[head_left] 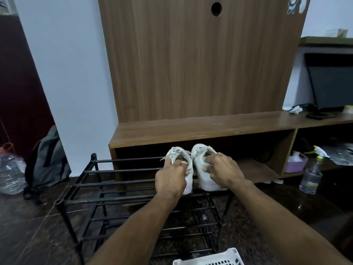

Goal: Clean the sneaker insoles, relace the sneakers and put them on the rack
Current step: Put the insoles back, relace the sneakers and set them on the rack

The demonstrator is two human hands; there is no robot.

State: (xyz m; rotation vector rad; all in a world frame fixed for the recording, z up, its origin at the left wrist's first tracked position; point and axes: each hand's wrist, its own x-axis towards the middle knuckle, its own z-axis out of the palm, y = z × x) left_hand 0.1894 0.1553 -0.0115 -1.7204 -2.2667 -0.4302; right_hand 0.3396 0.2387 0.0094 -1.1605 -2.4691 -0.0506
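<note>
Two white laced sneakers stand side by side, toes away from me, on the top tier of the black metal rack (pixel 118 171). My left hand (pixel 170 177) grips the left sneaker (pixel 188 170) at its collar, fingers curled into the opening. The right sneaker (pixel 205 179) is held the same way by my right hand (pixel 222 170), with its fingers hooked over the collar and tongue. Both heels face me at the rack's right end. The insoles are hidden inside the shoes.
A wooden TV unit (pixel 200 129) stands just behind the rack. A grey backpack (pixel 47 161) and a large water bottle (pixel 10 173) sit on the floor at left. A spray bottle (pixel 310 175) stands at right and a white plastic basket (pixel 210 260) lies at the bottom edge.
</note>
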